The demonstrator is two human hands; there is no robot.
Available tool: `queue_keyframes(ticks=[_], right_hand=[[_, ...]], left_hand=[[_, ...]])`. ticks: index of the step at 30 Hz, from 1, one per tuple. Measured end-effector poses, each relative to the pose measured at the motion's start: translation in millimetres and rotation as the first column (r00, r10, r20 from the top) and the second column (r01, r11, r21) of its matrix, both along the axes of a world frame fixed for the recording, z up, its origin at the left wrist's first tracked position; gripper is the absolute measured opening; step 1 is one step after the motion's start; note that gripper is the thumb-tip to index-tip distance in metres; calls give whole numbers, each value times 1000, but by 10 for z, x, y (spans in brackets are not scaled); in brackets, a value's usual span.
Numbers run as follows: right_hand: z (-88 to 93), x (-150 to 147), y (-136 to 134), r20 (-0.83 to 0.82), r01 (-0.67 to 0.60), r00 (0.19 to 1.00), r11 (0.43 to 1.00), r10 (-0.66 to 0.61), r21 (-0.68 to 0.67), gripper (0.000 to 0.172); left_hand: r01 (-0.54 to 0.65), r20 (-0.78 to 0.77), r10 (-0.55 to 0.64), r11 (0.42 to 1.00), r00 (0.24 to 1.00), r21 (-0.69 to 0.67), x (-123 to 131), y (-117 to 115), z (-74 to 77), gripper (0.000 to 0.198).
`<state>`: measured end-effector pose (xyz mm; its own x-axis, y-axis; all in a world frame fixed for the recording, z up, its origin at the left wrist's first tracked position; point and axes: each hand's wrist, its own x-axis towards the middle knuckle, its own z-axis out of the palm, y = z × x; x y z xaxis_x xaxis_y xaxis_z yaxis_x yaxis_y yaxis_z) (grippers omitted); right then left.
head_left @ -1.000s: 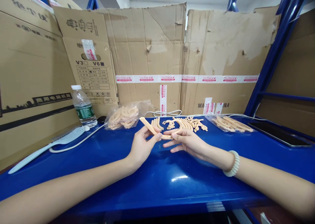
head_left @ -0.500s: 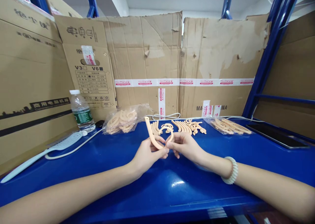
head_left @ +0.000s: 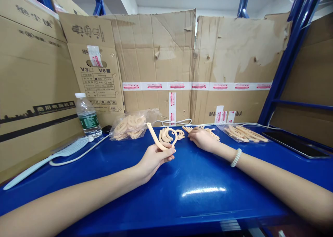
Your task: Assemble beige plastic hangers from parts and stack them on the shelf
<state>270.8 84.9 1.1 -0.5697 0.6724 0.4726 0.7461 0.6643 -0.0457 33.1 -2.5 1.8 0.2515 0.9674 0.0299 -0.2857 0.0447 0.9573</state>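
Note:
My left hand [head_left: 159, 158] pinches a beige J-shaped piece [head_left: 154, 134] with a small hole at its upper end. A hook-shaped curved piece [head_left: 175, 134] rises from the same grip; whether the two are joined, I cannot tell. My right hand [head_left: 201, 138] is over the loose beige pieces at the back, fingers curled down and their tips hidden. Beside it show beige strips [head_left: 186, 128] and small knobbly pieces [head_left: 214, 135]. Between the hands lie curved pieces [head_left: 179, 134], and more curved strips [head_left: 163, 135] lie behind the held piece.
A clear bag of beige pieces [head_left: 130, 126] is at the back left, another bag [head_left: 244, 133] at the back right. A water bottle [head_left: 87, 117], a pale hairbrush [head_left: 52, 157] and a dark tablet-like device [head_left: 296, 145] lie around the blue table [head_left: 166, 195]. Cardboard [head_left: 156, 49] walls the back.
My right hand has let go of the curved piece and moved right and back to the loose pieces. My left hand keeps both held pieces, shifted slightly left.

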Motion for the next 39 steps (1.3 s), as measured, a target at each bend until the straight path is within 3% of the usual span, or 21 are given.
queue_keyframes(ticks=[7,9,11,14,15,17,22,25,28,30,32,39], right_hand=[[33,-12,26,-199,25,979,999,-32,-35,23],[94,-12,-16,-353,27,934,997,-51,-73,22],[174,-32,-117,-625,-86,780,981,-42,-173,22],[301,-99,-358,-920,-349,382,907,-91,-235,29],[336,-127,-445,-946,-387,302,891,-119,-236,31],[381,-184,-594,-958,-427,216,864,-187,-265,33],[365,-291,-742,-920,-483,221,783,-323,-391,38],[326,-318,-730,-897,-539,172,723,-408,-432,51],[276,-338,-703,-848,-654,153,592,-507,-472,48],[230,-360,-697,-831,-720,208,495,-515,-487,37],[177,-393,-709,-836,-753,257,442,-485,-487,31],[48,-486,-759,-863,-703,358,505,-357,-501,34]], left_hand=[[-6,57,6,1000,998,-15,-18,53,-27,25],[-1,57,2,1000,998,-5,-19,58,-38,25],[5,55,-5,1000,998,1,-19,61,-45,26],[21,50,-21,1000,999,6,-21,66,-48,27],[26,46,-26,1000,999,9,-21,67,-47,27],[30,39,-30,999,999,13,-19,70,-43,28],[42,20,-43,999,999,35,-11,61,-33,29],[44,-1,-44,998,999,45,-4,39,-25,28],[52,-29,-51,997,998,51,2,18,-12,29],[66,-45,-64,996,997,53,1,11,-5,29],[81,-50,-79,995,996,53,-4,14,-7,31],[140,-37,-137,985,990,105,-16,39,-48,28]])
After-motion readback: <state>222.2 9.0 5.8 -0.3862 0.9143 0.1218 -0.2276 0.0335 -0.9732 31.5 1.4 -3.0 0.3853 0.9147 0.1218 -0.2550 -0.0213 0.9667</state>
